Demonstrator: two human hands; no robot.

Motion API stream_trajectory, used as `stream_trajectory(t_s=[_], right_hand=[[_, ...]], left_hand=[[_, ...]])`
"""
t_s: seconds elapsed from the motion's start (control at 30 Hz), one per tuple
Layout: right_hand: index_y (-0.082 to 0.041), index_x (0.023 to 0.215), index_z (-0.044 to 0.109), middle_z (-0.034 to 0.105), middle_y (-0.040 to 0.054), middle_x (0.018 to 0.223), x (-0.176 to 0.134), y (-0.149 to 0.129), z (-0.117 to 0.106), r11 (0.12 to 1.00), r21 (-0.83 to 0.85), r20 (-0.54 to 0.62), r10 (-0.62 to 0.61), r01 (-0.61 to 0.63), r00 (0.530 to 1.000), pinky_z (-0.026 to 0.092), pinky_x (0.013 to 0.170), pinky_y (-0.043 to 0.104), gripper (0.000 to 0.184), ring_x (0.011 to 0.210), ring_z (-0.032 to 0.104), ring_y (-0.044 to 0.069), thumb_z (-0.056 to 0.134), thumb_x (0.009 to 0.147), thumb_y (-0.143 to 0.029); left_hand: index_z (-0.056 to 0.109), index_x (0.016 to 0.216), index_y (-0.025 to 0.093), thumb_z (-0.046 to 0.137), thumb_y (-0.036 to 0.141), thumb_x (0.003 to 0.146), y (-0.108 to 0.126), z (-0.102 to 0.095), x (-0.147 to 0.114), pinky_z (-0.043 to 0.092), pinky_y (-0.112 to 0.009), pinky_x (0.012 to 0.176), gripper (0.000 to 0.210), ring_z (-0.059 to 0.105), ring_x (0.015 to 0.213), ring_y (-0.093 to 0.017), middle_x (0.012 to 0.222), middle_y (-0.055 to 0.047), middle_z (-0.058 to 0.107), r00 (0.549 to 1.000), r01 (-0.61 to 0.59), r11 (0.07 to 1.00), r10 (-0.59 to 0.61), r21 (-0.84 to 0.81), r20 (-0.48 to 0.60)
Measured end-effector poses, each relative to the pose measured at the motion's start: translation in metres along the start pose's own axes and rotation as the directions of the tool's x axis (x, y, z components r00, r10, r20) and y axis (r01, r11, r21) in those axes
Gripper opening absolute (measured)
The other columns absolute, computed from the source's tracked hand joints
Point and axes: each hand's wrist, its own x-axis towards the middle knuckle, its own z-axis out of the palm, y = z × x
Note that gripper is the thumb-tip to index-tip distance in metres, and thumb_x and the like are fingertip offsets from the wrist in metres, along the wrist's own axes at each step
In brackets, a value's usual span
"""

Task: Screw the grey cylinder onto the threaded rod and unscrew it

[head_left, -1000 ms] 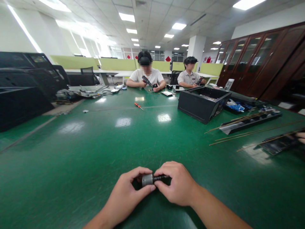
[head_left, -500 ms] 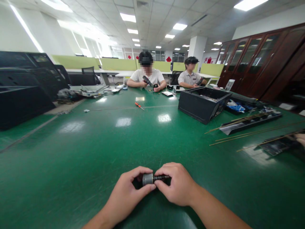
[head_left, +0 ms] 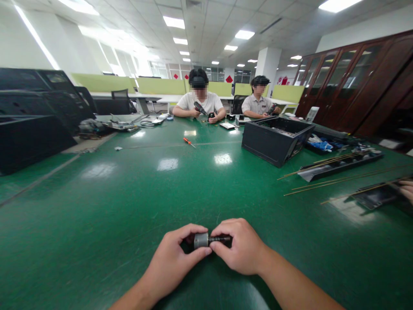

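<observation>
Just above the green tabletop, near its front edge, I hold a small part between my two hands. Its left end is a grey metal cylinder (head_left: 201, 240), and a dark ridged shaft (head_left: 220, 239) runs out to the right of it. My left hand (head_left: 176, 256) is closed around the cylinder, thumb below and fingers above. On the shaft, close to the cylinder, my right hand (head_left: 237, 245) pinches with thumb and forefinger. My fingers hide the cylinder's far left end.
An orange screwdriver (head_left: 189, 142) lies mid-table. On the right are a black computer case (head_left: 267, 142), a metal channel (head_left: 338, 167) and long thin rods (head_left: 322, 186). Two people sit opposite; one holds a power drill (head_left: 200, 108). Another person's hand (head_left: 407, 189) shows at the right edge.
Both hands and the part stay in nearly the same place and grip, with only a very slight shift. At the right edge, the other person's hand has moved a little.
</observation>
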Motion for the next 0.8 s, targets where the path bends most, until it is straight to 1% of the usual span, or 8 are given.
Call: stream_trajectory(t_s=[0.47,0.8], right_hand=[[-0.021,0.083,0.073,0.074,0.0006,0.080,0.0003,0.0002,-0.0011,1.000,0.005,0.016,0.026,-0.026,1.000,0.043,0.068,0.025,0.008,0.073,0.066,0.016,0.067,0.080,-0.023],[-0.021,0.083,0.073,0.074,0.0007,0.080,0.0000,0.0003,-0.0018,1.000,0.018,0.007,0.020,-0.020,1.000,0.044,0.068,0.025,0.007,0.073,0.067,0.016,0.066,0.081,-0.023]], left_hand=[[0.072,0.098,0.024,0.074,0.032,0.075,-0.0008,0.0004,-0.0014,0.046,-0.029,0.078,0.024,0.065,0.085,-0.019,0.090,0.002,0.073,1.000,0.021,1.000,-0.021,0.011,-0.005],[0.072,0.098,0.022,0.072,0.033,0.075,0.0031,-0.0005,-0.0015,0.047,-0.030,0.078,0.025,0.065,0.084,-0.021,0.090,-0.001,0.073,1.000,0.016,1.000,-0.016,0.000,-0.009]])
